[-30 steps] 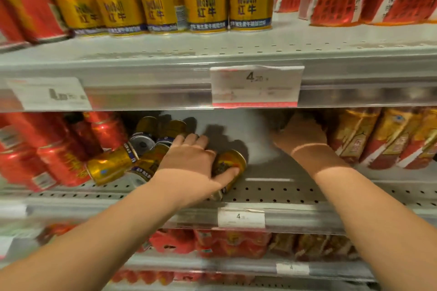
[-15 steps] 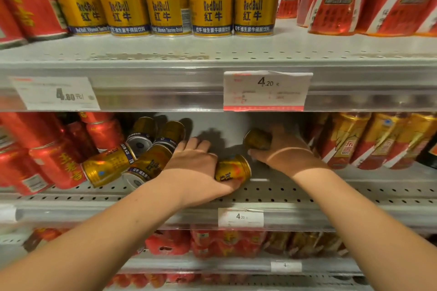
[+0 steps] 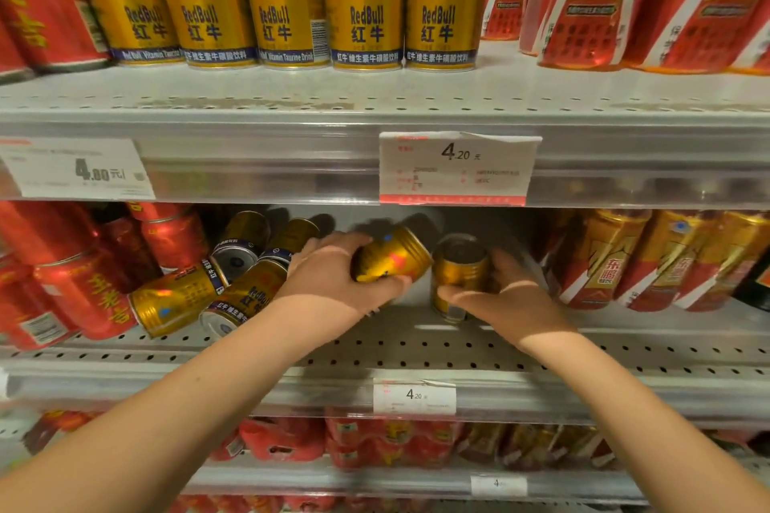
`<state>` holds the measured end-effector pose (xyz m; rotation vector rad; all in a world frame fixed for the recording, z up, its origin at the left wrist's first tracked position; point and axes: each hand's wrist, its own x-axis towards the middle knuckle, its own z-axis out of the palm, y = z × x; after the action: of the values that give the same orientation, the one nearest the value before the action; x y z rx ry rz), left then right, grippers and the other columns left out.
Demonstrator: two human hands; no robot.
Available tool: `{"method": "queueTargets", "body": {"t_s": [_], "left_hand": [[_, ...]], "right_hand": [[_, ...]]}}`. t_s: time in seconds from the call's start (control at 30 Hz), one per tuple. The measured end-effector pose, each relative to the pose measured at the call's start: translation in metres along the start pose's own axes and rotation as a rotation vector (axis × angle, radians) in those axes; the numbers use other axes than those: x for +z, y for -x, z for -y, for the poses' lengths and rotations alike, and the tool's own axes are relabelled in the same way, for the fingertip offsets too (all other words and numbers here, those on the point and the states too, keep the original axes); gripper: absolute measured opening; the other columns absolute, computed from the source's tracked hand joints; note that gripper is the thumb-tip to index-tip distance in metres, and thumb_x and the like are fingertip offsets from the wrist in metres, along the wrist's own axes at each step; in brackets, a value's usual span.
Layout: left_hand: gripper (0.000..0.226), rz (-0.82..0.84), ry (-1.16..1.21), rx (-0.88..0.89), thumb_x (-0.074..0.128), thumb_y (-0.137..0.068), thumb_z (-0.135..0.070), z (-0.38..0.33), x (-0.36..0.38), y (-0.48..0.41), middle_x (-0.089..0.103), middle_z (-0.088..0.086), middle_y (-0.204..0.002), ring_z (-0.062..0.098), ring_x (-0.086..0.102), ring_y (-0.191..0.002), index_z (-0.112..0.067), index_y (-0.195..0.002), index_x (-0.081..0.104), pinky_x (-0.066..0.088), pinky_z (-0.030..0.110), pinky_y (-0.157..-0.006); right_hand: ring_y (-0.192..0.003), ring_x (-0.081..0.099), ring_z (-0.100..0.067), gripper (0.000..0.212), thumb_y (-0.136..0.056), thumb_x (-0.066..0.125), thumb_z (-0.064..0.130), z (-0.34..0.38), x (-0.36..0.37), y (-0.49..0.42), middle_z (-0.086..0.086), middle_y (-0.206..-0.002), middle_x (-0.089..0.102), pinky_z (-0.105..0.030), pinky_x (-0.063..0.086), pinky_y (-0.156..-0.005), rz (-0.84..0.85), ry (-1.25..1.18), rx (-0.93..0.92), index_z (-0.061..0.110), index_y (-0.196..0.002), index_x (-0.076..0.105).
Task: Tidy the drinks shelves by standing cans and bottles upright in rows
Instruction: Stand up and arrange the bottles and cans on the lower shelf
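Note:
On the middle shelf (image 3: 416, 350) my left hand (image 3: 329, 279) grips a gold can (image 3: 391, 256) that is tilted and lifted off the shelf. Right beside it my right hand (image 3: 508, 296) holds a second gold can (image 3: 458, 275), which stands upright on the shelf. Several more gold cans (image 3: 233, 279) lie on their sides in a heap to the left of my left hand, their ends toward me.
Red cans (image 3: 83, 287) lean at the far left of this shelf. Gold-and-red bottles (image 3: 650, 258) fill the right side. Above, upright gold cans (image 3: 325, 0) stand in a row. A price tag (image 3: 456, 167) hangs from the upper shelf's edge. Red packs sit on the lower shelf.
My left hand has lifted its can off the shelf and tipped it up. My right hand has brought the second can forward from the back and stood it upright.

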<state>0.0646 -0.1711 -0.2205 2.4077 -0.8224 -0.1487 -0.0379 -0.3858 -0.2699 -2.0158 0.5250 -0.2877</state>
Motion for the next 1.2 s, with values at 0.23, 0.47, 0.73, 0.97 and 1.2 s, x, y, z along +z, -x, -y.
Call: {"method": "queueTargets", "body": {"t_s": [0.23, 0.47, 0.73, 0.97, 1.2], "left_hand": [[0.061, -0.158, 0.426, -0.022, 0.078, -0.081, -0.052, 0.008, 0.009, -0.011, 0.059, -0.012, -0.126, 0.003, 0.058, -0.106, -0.038, -0.134, 0.052, 0.045, 0.016, -0.084], [0.059, -0.301, 0.665, -0.05, 0.081, -0.079, -0.05, 0.012, 0.006, -0.016, 0.063, -0.014, -0.129, 0.009, 0.057, -0.122, -0.036, -0.129, 0.053, 0.046, 0.029, -0.102], [0.027, -0.164, 0.785, 0.181, 0.074, -0.092, -0.031, 0.002, 0.005, -0.029, 0.073, -0.021, -0.114, -0.002, 0.066, -0.11, -0.041, -0.115, 0.066, 0.052, 0.015, -0.088], [0.03, -0.028, 0.75, 0.218, 0.076, -0.091, -0.031, -0.001, 0.008, -0.044, 0.073, -0.011, -0.12, 0.008, 0.068, -0.114, -0.04, -0.118, 0.067, 0.052, 0.039, -0.103], [0.034, 0.064, 0.566, 0.149, 0.073, -0.092, -0.039, -0.01, -0.001, -0.04, 0.069, -0.029, -0.116, -0.011, 0.062, -0.11, -0.045, -0.123, 0.06, 0.049, 0.019, -0.097]], "right_hand": [[-0.097, 0.059, 0.001, 0.058, -0.076, 0.08, 0.05, 0.005, 0.028, -0.005, 0.021, -0.109, 0.061, -0.025, 0.045, -0.083, 0.107, -0.004, -0.024, 0.043, -0.122, 0.044], [-0.095, 0.056, 0.004, 0.062, -0.075, 0.074, 0.061, 0.008, 0.043, -0.011, 0.028, -0.108, 0.056, -0.015, 0.04, -0.073, 0.118, 0.008, -0.067, 0.048, -0.125, 0.04], [-0.099, 0.057, 0.003, 0.053, -0.079, 0.079, 0.048, 0.016, 0.056, -0.029, 0.023, -0.114, 0.056, -0.019, 0.044, -0.083, 0.138, -0.029, -0.136, 0.051, -0.117, 0.043], [-0.104, 0.055, -0.004, 0.058, -0.077, 0.08, 0.052, 0.015, 0.057, -0.032, 0.011, -0.118, 0.055, -0.023, 0.045, -0.087, 0.036, 0.055, -0.15, 0.044, -0.117, 0.038], [-0.094, 0.055, 0.021, 0.053, -0.079, 0.079, 0.047, 0.008, 0.05, -0.029, 0.032, -0.106, 0.058, -0.012, 0.041, -0.08, 0.028, -0.015, -0.178, 0.051, -0.118, 0.042]]}}
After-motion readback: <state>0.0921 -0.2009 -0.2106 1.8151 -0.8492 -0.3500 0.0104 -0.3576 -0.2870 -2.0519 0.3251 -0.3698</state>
